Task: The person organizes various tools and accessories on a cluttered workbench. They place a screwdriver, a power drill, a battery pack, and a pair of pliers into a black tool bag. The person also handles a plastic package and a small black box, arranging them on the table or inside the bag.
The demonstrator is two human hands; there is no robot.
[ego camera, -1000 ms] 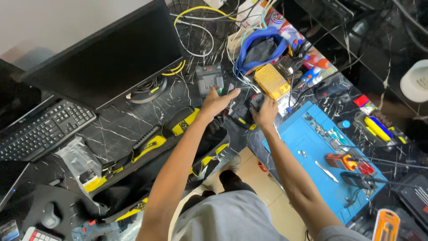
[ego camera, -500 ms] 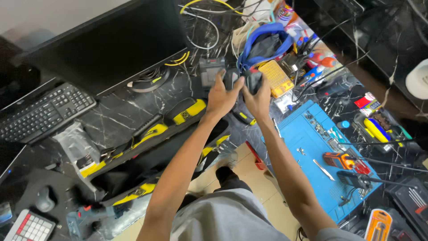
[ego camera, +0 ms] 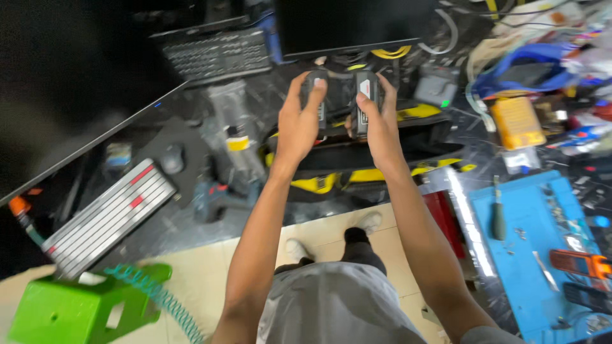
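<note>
The left hand [ego camera: 298,124] and the right hand [ego camera: 377,121] are both raised above the cluttered dark surface [ego camera: 191,191], each closed around a small dark block. The left block [ego camera: 315,95] sits in a wrap grip, thumb across its face and fingers [ego camera: 293,89] curled behind; the right block [ego camera: 365,102] is pinched along its long sides, with a pale label bearing a red patch facing the camera. Both look like moulded hard-shell units, possibly tool battery packs, though motion blur leaves that unsure. Judging by shape, they are rigid, compact and fairly dense for their size, smooth plastic that could slip from a loose pinch, so a full grip across the broad sides suits them better than holding by a corner.

Below the hands lies a black tool case with yellow trim [ego camera: 357,159]. To the left rests a grey ridged box with red marks [ego camera: 108,213], and a green plastic stool [ego camera: 70,309] with a teal coiled hose stands on the floor. To the right, a blue mat [ego camera: 542,255] carries a screwdriver [ego camera: 498,216] and an orange-and-black gadget [ego camera: 583,262]. A yellow rectangular meter [ego camera: 516,121] with a white tag beneath it sits further back, near a keyboard [ego camera: 217,54] and a dark monitor [ego camera: 347,25].
</note>
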